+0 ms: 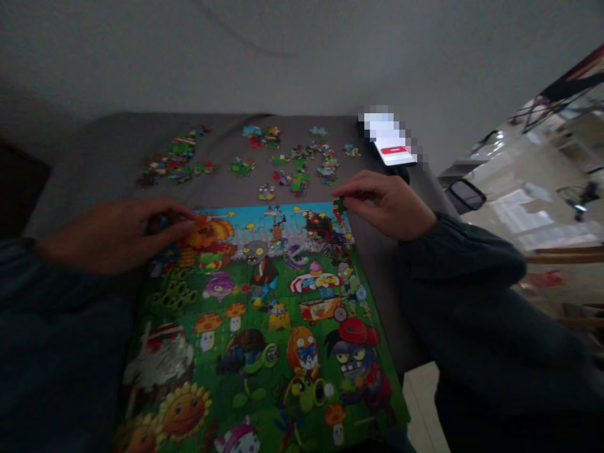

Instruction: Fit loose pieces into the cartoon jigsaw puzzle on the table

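Observation:
A colourful cartoon jigsaw puzzle (283, 289) lies in front of me, its pieces laid together in a picture with a bright blue top edge. My right hand (377, 200) is at the upper right corner, thumb and forefinger pinching a small dark green and red puzzle piece (338, 207). Over the upper left corner, my left hand (127, 233) has its thumb and forefinger brought together beside the printed orange pumpkin (207, 233). Whether a piece sits between those fingertips I cannot make out.
Loose puzzle pieces lie in groups beyond the puzzle, on the left (182, 157) and in the middle (299, 163) of the grey cloth-covered table (221, 138). A lit phone (387, 141) stands at the back right, near the wall (283, 63). The floor (519, 207) shows at the right.

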Demonstrator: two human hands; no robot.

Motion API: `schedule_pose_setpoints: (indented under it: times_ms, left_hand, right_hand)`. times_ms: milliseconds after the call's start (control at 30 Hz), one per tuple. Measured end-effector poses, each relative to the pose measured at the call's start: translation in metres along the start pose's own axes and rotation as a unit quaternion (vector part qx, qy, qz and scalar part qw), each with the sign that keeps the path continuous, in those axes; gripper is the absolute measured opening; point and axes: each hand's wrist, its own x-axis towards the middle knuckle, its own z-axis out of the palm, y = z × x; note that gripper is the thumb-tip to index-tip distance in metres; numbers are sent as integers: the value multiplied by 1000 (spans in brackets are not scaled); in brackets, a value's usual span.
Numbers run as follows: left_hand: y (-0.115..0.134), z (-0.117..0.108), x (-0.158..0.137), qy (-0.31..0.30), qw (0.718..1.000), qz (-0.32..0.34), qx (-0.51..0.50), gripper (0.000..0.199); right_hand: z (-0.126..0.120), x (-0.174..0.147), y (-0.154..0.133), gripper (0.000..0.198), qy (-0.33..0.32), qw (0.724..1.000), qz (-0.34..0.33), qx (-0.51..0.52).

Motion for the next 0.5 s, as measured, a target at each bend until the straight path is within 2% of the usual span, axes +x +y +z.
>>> schedule_pose_setpoints:
  times_ms: [100, 200, 500]
  left_hand:
    - [22, -11, -8, -24, 999, -14, -17, 51]
    - [34, -16, -14, -20, 1000, -8, -12, 47]
    - [43, -16, -19, 3, 1000, 4, 13, 46]
  right_hand:
    - [2, -2, -2, 22, -10, 1000, 7, 19]
    - [3, -3, -8, 21, -33, 997, 27, 56]
    - [4, -3, -15, 26, -61, 994, 51, 71]
